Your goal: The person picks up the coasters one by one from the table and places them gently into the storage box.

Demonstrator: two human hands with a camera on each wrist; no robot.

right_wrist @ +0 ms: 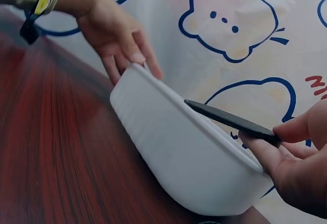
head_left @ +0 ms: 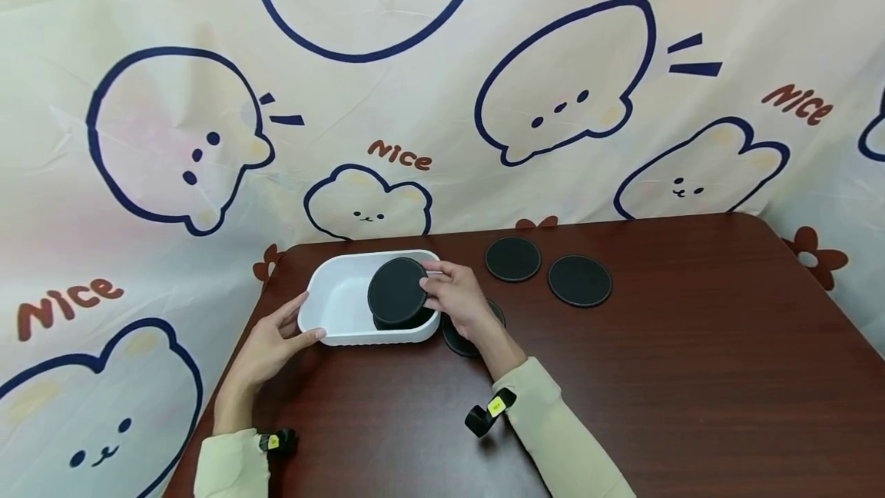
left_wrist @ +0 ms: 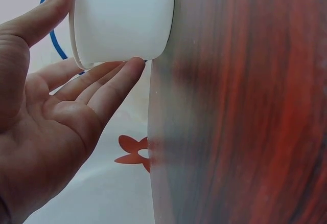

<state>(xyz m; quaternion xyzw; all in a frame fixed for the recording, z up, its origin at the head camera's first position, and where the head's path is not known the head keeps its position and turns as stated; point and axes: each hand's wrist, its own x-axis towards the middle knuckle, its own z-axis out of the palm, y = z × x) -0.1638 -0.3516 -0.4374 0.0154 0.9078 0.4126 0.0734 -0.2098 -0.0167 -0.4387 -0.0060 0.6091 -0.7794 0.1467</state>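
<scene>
Container: the white container [head_left: 339, 306] stands on the far left part of the brown table [head_left: 691, 406].
Left hand [head_left: 266, 346]: thumb and fingers grip the container's left end, seemingly to steady it.
Right hand [head_left: 467, 302]: thumb and fingers pinch the right edge of a black disc.
Held disc [head_left: 396, 289]: above the container's right half, tilted, not let go; whether it touches the rim, I cannot tell.
Inside the container: a dark shape [head_left: 420, 319] shows under the held disc — probably another disc, mostly hidden, so any count in there is unsure.
On the table: a far disc [head_left: 513, 259], a right-hand disc [head_left: 580, 280] just beside it, and a near disc [head_left: 456, 339], partly covered by the right wrist and close to the container's right end.
Progress: judging by this, roughly midway — perhaps one disc in, one at the container, three lying outside.
</scene>
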